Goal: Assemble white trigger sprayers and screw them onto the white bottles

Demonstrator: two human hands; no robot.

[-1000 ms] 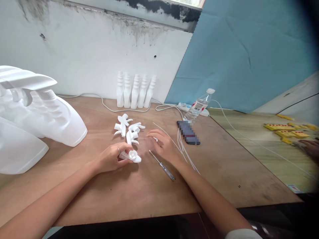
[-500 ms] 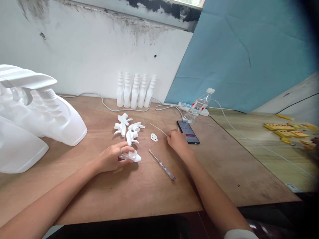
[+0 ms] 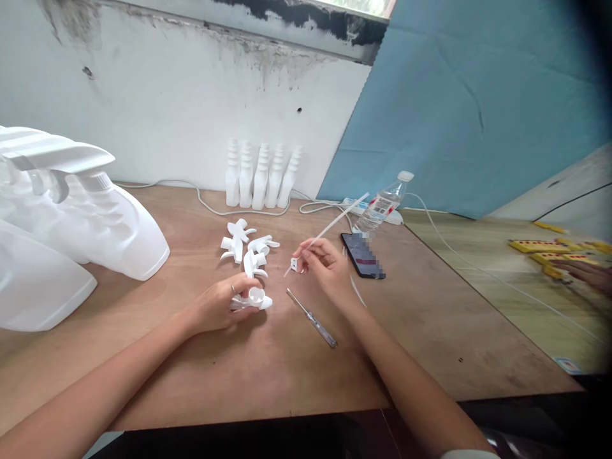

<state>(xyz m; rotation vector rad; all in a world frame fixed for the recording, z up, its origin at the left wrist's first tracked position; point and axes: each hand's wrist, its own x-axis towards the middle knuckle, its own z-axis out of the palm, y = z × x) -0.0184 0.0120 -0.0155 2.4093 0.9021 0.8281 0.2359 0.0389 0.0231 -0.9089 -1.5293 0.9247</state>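
At lower centre-left of the frame, your left hand [image 3: 224, 305] gripped a white plastic spray head with round collar [image 3: 257, 298], probably light and stiff, best held by its body. Near centre, your right hand [image 3: 328, 271] pinched a thin whitish plastic tube [image 3: 339, 220], likely bendable, best held low.

You're facing a white wall [image 3: 176, 108], grimy and scuffed near the top, under a ledge [image 3: 306, 20] with black patches; a sliver of bright window [image 3: 368, 6] shows above. Blue cloth [image 3: 430, 115], jagged-edged, hangs to your right. Your brown wood table [image 3: 268, 376] borders a paler wood-grain surface [image 3: 459, 255] right, dark below its near edge.
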